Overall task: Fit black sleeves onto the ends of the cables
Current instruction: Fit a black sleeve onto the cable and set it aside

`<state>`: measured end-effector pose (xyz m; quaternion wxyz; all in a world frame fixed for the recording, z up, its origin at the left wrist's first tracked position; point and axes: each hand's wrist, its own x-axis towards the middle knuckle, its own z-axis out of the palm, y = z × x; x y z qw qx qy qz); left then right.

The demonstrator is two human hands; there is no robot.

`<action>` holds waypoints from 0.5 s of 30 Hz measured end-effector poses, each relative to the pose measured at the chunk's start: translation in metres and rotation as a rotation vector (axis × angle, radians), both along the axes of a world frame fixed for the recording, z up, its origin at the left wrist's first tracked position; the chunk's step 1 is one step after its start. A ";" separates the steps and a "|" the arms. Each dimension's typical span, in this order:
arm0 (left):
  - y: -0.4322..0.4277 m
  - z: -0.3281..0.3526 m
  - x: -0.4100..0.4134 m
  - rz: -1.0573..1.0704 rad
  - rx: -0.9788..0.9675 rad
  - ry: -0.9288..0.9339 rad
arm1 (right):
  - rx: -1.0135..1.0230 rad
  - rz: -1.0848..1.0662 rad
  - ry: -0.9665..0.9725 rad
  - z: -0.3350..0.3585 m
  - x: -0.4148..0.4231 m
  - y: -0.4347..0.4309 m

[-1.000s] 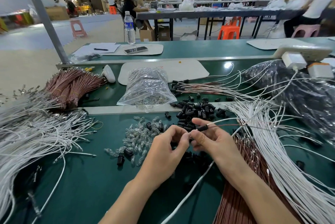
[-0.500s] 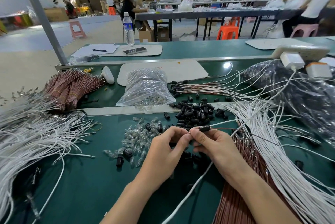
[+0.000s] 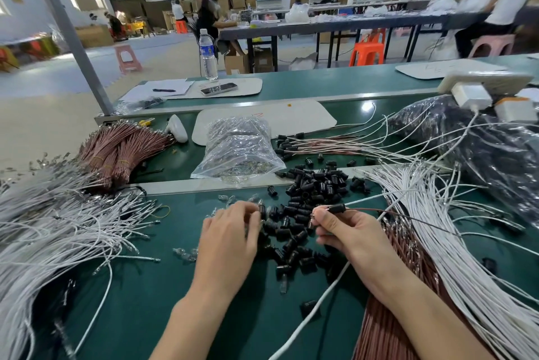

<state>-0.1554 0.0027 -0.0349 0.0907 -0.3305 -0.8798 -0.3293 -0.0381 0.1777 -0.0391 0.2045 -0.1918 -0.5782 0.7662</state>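
Left hand [image 3: 230, 231] has pulled off right hand [image 3: 347, 231] and curls over the sleeve pile [image 3: 315, 184]; can't tell if it holds one. Right pinches brown cable [image 3: 408, 215], sleeve [image 3: 337, 208] seated near its end. Next, probably: fresh sleeve, fresh cable.

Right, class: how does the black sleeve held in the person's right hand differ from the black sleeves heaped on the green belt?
The held sleeve, pinched by the right hand, has thin cables running out of it; the heaped sleeves carry none. The held sleeve is raised off the belt, lying level; the heaped sleeves rest on it, pointing every way. Both are black, short and tubular.
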 end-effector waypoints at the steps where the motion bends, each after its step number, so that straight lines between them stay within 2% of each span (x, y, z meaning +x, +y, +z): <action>1: -0.003 -0.002 -0.003 0.049 -0.079 0.034 | -0.013 -0.003 0.000 0.000 0.000 0.000; 3: -0.004 -0.006 -0.004 0.068 -0.168 0.064 | -0.030 -0.009 0.003 0.001 -0.001 0.000; 8: 0.001 -0.009 -0.003 0.023 -0.235 0.169 | -0.030 -0.008 0.005 0.004 -0.001 -0.001; 15: -0.002 -0.015 -0.011 -0.069 -0.398 0.199 | -0.029 -0.007 -0.001 0.005 0.000 -0.002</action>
